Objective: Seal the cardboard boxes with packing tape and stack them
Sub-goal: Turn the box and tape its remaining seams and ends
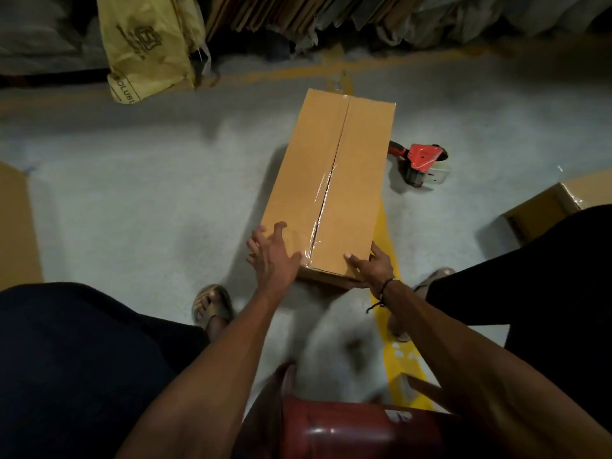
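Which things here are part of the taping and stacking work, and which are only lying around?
For the job: long cardboard box, tape dispenser, second box, left hand, right hand.
Lying about: yellow bag, red stool.

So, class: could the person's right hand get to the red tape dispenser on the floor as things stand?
Probably yes: the tape dispenser lies on bare floor right of the box, nothing between, though the right hand must first let go of the box.
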Available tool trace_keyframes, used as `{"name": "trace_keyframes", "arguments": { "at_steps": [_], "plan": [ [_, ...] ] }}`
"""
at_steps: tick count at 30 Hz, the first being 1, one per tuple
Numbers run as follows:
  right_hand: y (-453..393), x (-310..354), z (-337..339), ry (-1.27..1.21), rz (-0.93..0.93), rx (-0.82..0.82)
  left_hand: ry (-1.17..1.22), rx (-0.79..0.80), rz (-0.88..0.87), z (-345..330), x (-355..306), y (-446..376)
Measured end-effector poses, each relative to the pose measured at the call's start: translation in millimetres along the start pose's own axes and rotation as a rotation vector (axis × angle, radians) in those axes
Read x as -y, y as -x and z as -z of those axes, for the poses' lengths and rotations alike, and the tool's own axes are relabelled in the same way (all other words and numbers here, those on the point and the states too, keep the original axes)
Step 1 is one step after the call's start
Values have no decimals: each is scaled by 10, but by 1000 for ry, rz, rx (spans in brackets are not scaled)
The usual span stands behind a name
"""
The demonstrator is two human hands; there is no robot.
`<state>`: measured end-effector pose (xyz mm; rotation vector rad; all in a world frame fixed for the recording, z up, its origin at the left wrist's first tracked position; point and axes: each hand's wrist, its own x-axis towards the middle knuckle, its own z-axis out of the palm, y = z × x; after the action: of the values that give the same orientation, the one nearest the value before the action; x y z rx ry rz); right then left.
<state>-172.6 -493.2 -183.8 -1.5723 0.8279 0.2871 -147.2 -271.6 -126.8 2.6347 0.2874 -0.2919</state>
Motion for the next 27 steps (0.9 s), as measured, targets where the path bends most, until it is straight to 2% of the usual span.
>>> {"name": "trace_keyframes", "arguments": {
  "at_steps": [3, 6, 9, 14, 17, 22, 27],
  "plan": [
    [-176, 218, 191, 182, 135, -61, 37, 213, 9, -56, 112, -147],
    [-421, 426, 390, 288, 185, -145, 114, 286, -25, -164, 10, -166],
    [-645, 578, 547, 280, 184, -174, 161, 268, -43, -254, -196, -179],
    [-735, 730, 683, 272, 105, -131, 122, 178, 49, -291, -406, -200],
    [-852, 885, 725, 268, 105, -206, 4, 17, -82, -329, -607, -313],
    [-1404, 1132, 753, 87, 55, -279, -11, -25, -356, -548, -1052, -696],
    [-2176, 1526, 625, -296, -17, -171, 2, -14, -518, -856, -1526, -1019]
  ]
}}
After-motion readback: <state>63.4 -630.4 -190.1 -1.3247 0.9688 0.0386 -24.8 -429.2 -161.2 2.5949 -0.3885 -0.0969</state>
